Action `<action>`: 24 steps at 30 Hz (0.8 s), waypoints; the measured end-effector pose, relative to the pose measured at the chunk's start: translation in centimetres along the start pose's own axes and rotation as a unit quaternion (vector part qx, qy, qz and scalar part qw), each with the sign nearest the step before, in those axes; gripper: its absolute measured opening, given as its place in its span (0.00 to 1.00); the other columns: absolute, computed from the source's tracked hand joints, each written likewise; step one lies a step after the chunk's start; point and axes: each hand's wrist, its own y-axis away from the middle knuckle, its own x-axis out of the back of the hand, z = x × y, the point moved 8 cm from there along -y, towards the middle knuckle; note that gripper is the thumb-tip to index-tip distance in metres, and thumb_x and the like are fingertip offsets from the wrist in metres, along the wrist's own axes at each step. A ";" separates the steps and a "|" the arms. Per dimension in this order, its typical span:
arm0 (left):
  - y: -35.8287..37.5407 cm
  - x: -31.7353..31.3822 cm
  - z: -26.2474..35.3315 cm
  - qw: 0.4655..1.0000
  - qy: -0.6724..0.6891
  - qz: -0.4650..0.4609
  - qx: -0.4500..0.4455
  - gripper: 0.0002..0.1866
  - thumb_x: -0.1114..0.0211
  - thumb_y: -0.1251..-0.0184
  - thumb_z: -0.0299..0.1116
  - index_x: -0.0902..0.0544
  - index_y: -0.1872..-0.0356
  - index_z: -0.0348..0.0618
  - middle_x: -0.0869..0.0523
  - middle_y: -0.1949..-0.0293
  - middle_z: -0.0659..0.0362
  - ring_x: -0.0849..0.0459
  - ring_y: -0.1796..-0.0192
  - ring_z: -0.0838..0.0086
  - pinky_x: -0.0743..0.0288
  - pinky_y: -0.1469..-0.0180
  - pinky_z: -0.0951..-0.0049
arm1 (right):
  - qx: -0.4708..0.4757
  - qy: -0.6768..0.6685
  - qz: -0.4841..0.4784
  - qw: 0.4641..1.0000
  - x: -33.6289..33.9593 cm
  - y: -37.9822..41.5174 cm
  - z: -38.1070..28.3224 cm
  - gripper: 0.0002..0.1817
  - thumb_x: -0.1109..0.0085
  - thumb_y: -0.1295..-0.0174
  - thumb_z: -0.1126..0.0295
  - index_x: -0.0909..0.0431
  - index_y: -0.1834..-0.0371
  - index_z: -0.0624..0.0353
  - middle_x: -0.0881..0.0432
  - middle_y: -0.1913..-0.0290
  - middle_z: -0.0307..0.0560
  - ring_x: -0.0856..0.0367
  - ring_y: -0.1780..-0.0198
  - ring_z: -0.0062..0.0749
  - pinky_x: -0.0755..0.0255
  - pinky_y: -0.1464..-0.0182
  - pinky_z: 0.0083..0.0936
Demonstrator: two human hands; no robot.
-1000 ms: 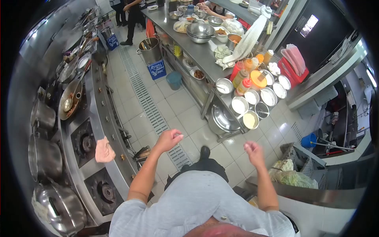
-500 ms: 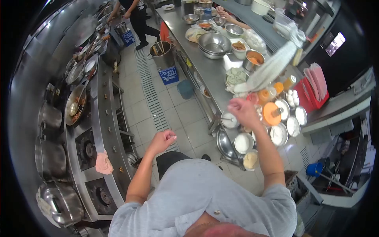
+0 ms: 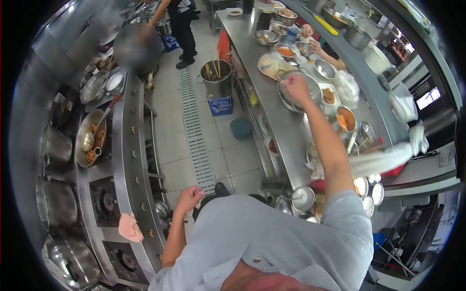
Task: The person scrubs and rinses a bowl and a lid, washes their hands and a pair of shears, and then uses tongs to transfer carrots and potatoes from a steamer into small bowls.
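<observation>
I see the long steel counter (image 3: 279, 123) running from top centre down to lower right, its near edge bordering the tiled aisle (image 3: 194, 121), which lies open between counter and stove line (image 3: 124, 160) at left, with a floor drain grate (image 3: 194, 121) running along it. On the aisle below the counter edge stands a steel stockpot (image 3: 217, 77) over a blue crate (image 3: 221, 105) with white lettering I cannot read from here. My right hand (image 3: 296, 87) reaches to upper centre, fingers curled at the rim of the stacked steel mixing bowls (image 3: 303, 92); whether they pinch the rim I cannot tell. My left hand (image 3: 190, 196) hangs at lower centre-left, closed in a loose fist, empty, near the stove's front edge, with a pink cloth (image 3: 130, 227) beside it. Another person's hand (image 3: 307, 31) works near the small bowls at the top.
</observation>
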 end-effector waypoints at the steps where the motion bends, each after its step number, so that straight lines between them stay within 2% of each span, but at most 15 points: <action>1: -0.5 1.1 -0.3 1.000 -0.008 0.002 0.009 0.14 0.31 0.28 0.37 0.15 0.54 0.34 0.14 0.71 0.61 0.19 0.72 0.81 0.23 0.68 0.76 | -0.033 0.001 -0.025 0.999 -1.0 -3.6 0.9 0.21 0.28 0.43 0.54 0.13 0.58 0.61 0.11 0.59 0.56 0.11 0.56 0.48 0.19 0.51 0.41; 4: -1.2 3.7 -2.4 0.998 0.010 0.052 0.033 0.16 0.30 0.30 0.39 0.15 0.53 0.35 0.15 0.74 0.61 0.19 0.74 0.80 0.24 0.71 0.75 | -0.011 0.105 0.031 0.994 -3.0 -12.5 2.5 0.22 0.28 0.45 0.54 0.14 0.58 0.63 0.12 0.54 0.62 0.12 0.51 0.52 0.20 0.48 0.43; 7: -1.0 5.7 -3.9 0.992 0.036 0.092 0.084 0.16 0.29 0.31 0.40 0.15 0.54 0.35 0.15 0.75 0.60 0.19 0.74 0.79 0.25 0.70 0.74 | -0.031 0.153 0.007 0.988 -7.1 -19.6 5.8 0.31 0.27 0.48 0.51 0.17 0.48 0.64 0.13 0.51 0.62 0.14 0.46 0.52 0.22 0.44 0.44; 9: 0.7 6.0 -5.5 0.979 0.070 0.144 0.125 0.16 0.29 0.31 0.40 0.15 0.54 0.35 0.15 0.75 0.60 0.19 0.74 0.79 0.25 0.69 0.74 | -0.034 0.132 -0.025 0.990 -10.5 -23.4 9.0 0.34 0.26 0.49 0.54 0.20 0.41 0.64 0.15 0.45 0.63 0.16 0.42 0.54 0.23 0.39 0.43; 10: 1.5 6.4 -4.6 0.977 0.040 0.164 0.127 0.15 0.29 0.31 0.39 0.14 0.55 0.36 0.15 0.75 0.61 0.19 0.73 0.81 0.24 0.68 0.74 | -0.063 0.101 -0.068 0.991 -11.9 -24.3 9.9 0.37 0.25 0.50 0.61 0.24 0.36 0.63 0.19 0.37 0.62 0.21 0.34 0.52 0.28 0.33 0.40; 11: 2.6 6.0 -6.1 0.970 0.049 0.194 0.140 0.15 0.29 0.31 0.41 0.14 0.55 0.38 0.13 0.73 0.58 0.16 0.72 0.76 0.21 0.65 0.71 | -0.030 0.122 -0.100 0.987 -13.9 -26.7 10.4 0.39 0.27 0.50 0.62 0.27 0.33 0.63 0.22 0.35 0.62 0.24 0.32 0.51 0.30 0.31 0.40; 13: 5.4 5.7 -5.0 0.954 -0.006 0.241 0.179 0.19 0.32 0.32 0.49 0.13 0.55 0.42 0.10 0.66 0.49 0.10 0.60 0.58 0.19 0.55 0.62 | 0.057 0.199 -0.149 0.967 -17.6 -30.0 11.8 0.42 0.30 0.50 0.63 0.32 0.29 0.62 0.29 0.29 0.60 0.29 0.28 0.50 0.34 0.28 0.39; 15: 7.4 4.8 -4.7 0.945 -0.009 0.232 0.229 0.20 0.33 0.33 0.50 0.12 0.57 0.43 0.10 0.61 0.47 0.11 0.57 0.52 0.20 0.53 0.60 | 0.135 0.276 -0.168 0.937 -20.5 -33.0 13.8 0.46 0.33 0.51 0.64 0.38 0.24 0.62 0.35 0.24 0.58 0.35 0.24 0.48 0.38 0.24 0.38; 17: 9.3 3.9 -4.1 0.928 0.010 0.275 0.250 0.20 0.34 0.33 0.51 0.12 0.60 0.42 0.10 0.61 0.46 0.12 0.56 0.51 0.20 0.52 0.59 | 0.206 0.308 -0.129 0.920 -22.7 -37.2 16.3 0.50 0.36 0.51 0.65 0.43 0.19 0.61 0.42 0.18 0.57 0.40 0.20 0.46 0.43 0.21 0.37; 18: 9.8 3.3 -4.3 0.922 0.026 0.285 0.262 0.20 0.34 0.33 0.51 0.12 0.59 0.42 0.10 0.60 0.46 0.12 0.55 0.51 0.20 0.51 0.58 | 0.105 0.333 -0.235 0.907 -20.2 -34.4 11.4 0.51 0.36 0.51 0.65 0.44 0.19 0.61 0.40 0.19 0.57 0.42 0.19 0.44 0.46 0.20 0.36; 19: 10.4 2.8 -4.4 0.914 0.048 0.292 0.277 0.21 0.33 0.34 0.51 0.12 0.58 0.42 0.10 0.60 0.46 0.12 0.55 0.52 0.20 0.50 0.58 | 0.093 0.231 -0.255 0.934 -20.4 -34.4 10.2 0.51 0.37 0.54 0.71 0.43 0.20 0.63 0.29 0.33 0.60 0.28 0.44 0.45 0.33 0.46 0.37; 20: 10.7 2.0 -4.6 0.906 0.063 0.307 0.283 0.19 0.32 0.32 0.49 0.12 0.57 0.41 0.10 0.65 0.52 0.13 0.64 0.64 0.19 0.58 0.64 | 0.070 0.127 -0.274 0.951 -19.6 -34.4 11.7 0.51 0.38 0.56 0.76 0.43 0.21 0.66 0.18 0.48 0.62 0.15 0.70 0.45 0.21 0.72 0.39; 21: 11.0 1.6 -4.6 0.900 0.073 0.320 0.285 0.18 0.31 0.31 0.47 0.13 0.56 0.40 0.10 0.71 0.58 0.14 0.74 0.75 0.19 0.66 0.70 | 0.057 0.050 -0.253 0.964 -19.3 -34.7 12.6 0.50 0.40 0.57 0.78 0.42 0.21 0.66 0.19 0.56 0.58 0.22 0.78 0.38 0.30 0.80 0.35; 22: 10.8 1.3 -4.4 0.901 0.069 0.319 0.286 0.18 0.31 0.31 0.47 0.13 0.56 0.41 0.10 0.71 0.57 0.14 0.74 0.75 0.19 0.65 0.70 | 0.040 -0.026 -0.232 0.971 -19.8 -35.7 13.1 0.50 0.42 0.58 0.80 0.41 0.22 0.66 0.20 0.65 0.53 0.30 0.85 0.32 0.38 0.88 0.31; 24: 10.9 0.5 -4.0 0.903 0.056 0.315 0.285 0.18 0.32 0.31 0.48 0.13 0.55 0.42 0.10 0.71 0.57 0.14 0.74 0.74 0.19 0.65 0.69 | 0.046 -0.037 -0.213 0.975 -20.1 -35.9 10.7 0.43 0.43 0.58 0.81 0.33 0.29 0.67 0.21 0.69 0.49 0.28 0.84 0.32 0.37 0.86 0.30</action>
